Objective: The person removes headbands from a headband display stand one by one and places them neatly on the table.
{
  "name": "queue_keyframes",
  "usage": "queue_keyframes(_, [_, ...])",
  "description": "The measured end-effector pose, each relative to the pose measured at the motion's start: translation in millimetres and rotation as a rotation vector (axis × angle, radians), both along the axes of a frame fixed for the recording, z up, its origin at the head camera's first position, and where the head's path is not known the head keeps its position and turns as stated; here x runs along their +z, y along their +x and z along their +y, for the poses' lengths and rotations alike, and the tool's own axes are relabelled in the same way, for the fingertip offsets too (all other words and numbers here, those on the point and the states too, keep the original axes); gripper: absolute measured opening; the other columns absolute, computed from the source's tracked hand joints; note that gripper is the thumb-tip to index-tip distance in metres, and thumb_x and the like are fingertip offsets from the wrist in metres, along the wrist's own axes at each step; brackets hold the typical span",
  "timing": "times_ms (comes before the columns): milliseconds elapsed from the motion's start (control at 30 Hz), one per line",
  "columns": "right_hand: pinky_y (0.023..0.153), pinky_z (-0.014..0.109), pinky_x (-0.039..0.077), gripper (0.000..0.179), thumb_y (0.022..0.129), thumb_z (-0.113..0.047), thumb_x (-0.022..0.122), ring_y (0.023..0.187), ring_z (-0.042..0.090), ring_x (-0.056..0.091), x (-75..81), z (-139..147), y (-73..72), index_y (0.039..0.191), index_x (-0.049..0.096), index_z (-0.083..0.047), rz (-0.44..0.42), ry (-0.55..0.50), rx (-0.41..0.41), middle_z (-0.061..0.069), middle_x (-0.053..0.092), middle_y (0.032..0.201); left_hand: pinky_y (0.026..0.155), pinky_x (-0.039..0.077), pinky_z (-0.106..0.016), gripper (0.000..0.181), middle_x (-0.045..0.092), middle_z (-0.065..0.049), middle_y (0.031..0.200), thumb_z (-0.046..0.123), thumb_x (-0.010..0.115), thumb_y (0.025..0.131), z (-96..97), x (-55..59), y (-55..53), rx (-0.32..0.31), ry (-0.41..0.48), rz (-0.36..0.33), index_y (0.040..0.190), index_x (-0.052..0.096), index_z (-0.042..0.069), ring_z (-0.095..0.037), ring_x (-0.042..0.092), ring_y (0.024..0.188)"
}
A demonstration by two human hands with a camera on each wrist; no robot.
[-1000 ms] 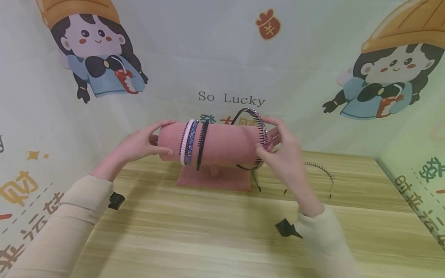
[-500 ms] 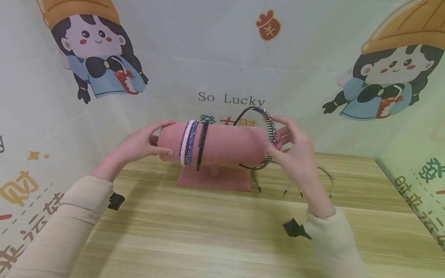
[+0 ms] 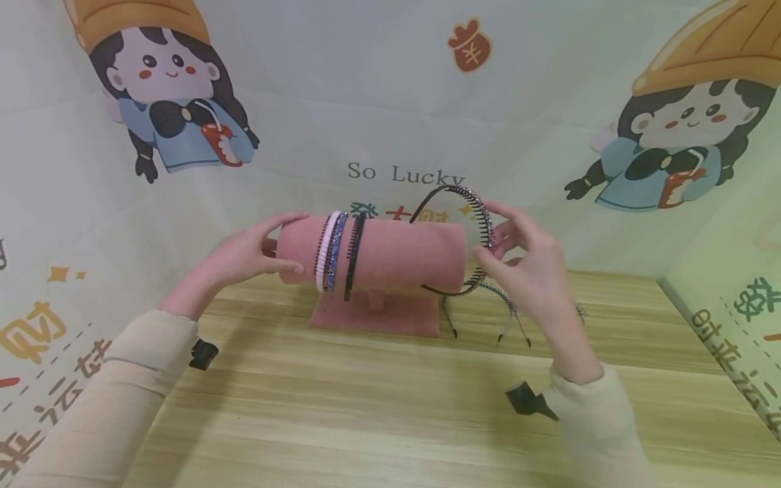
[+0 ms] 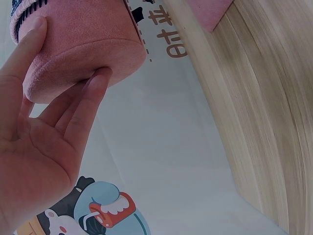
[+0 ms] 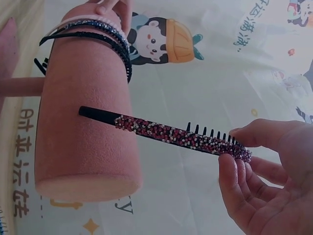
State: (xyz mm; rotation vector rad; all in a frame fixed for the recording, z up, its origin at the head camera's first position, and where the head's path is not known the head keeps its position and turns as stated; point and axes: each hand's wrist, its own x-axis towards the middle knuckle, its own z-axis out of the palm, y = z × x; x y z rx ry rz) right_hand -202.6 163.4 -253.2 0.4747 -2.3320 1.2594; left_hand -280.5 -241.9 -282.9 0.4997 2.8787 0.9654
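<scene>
A pink velvety roll stand (image 3: 409,254) lies horizontal on its post. My left hand (image 3: 247,252) grips the roll's left end, thumb along the side; in the left wrist view its fingers (image 4: 80,110) press into the end face. Around the roll's left part sit a white headband (image 3: 325,254), a blue glitter one (image 3: 335,252) and a black toothed one (image 3: 354,257). My right hand (image 3: 531,264) pinches a black toothed headband with pink and silver stones (image 5: 171,134) at its curved top. That band's top is past the roll's right end, its tips beside the roll.
More headbands, one silvery-blue (image 3: 502,298) and one partly hidden by the right arm (image 3: 581,312), stand on the wooden table (image 3: 342,407) at the right. The stand's pink base (image 3: 403,322) rests on the table. A printed cloth (image 3: 390,102) hangs behind.
My right hand has moved to the right with the stone-covered headband, drawing its curved top clear of the roll's right end. The left hand and stand have stayed put.
</scene>
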Motion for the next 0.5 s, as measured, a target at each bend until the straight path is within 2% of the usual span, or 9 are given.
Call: queue_keyframes(500, [0.064,0.016,0.056,0.056,0.088,-0.004,0.072,0.077,0.005,0.057,5.1,5.5,3.8,0.138,0.058,-0.024,0.015,-0.01,0.04,0.005,0.06,0.09,0.1,0.047,-0.058,0.088,0.052,-0.014,0.147,0.045,0.077,0.083,2.2,1.4,1.7,-0.002,0.01,-0.019,0.154,0.025,0.039,-0.036,0.061,0.124])
